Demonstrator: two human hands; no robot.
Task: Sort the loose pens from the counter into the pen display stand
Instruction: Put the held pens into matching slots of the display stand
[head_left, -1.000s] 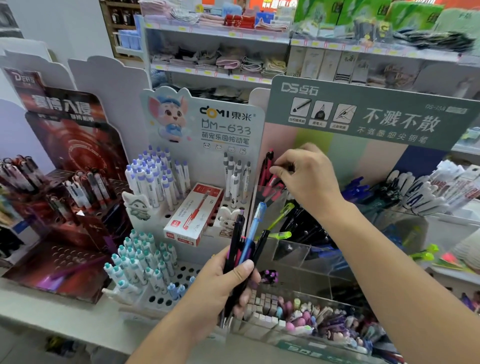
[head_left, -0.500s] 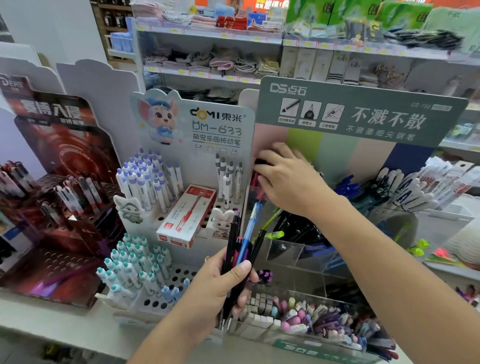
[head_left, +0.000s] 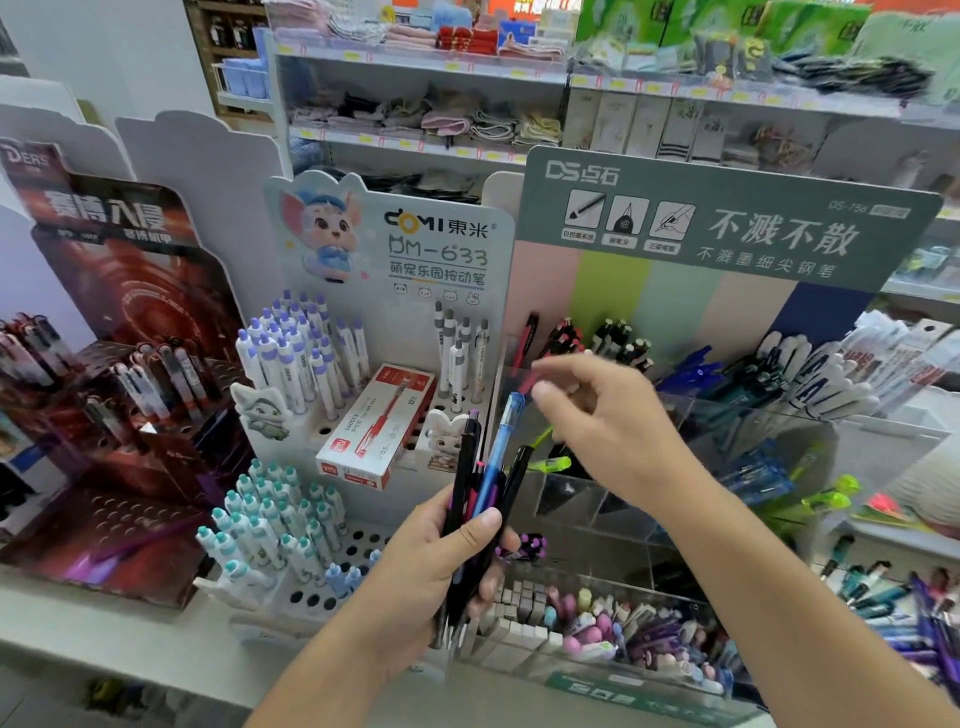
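A: Stand first: green-headed DS pen display stand (head_left: 727, 218) with clear acrylic compartments, red pens (head_left: 563, 335) and black pens (head_left: 621, 338) upright in the back row. White DM-633 stand (head_left: 395, 249) just beside it on the left.

B: Hands?

A: Left hand (head_left: 441, 566) grips a bundle of loose pens (head_left: 478, 499), thumb clamped across, tips up. A blue pen (head_left: 506, 441) stands tallest. Right hand (head_left: 597, 415) hovers in front of the red-pen slot, fingers loosely curled; blurred, but seemingly holding nothing.

B: Risks?

A: Likely the bundle fanning if the thumb eases, so pens drop into the eraser tray (head_left: 597, 623) below. A sleeve or wrist may also knock the green highlighter (head_left: 550, 463) leaning out.

B: Room?

A: Tight. Acrylic edges are hard to see; open air sits only between both hands.
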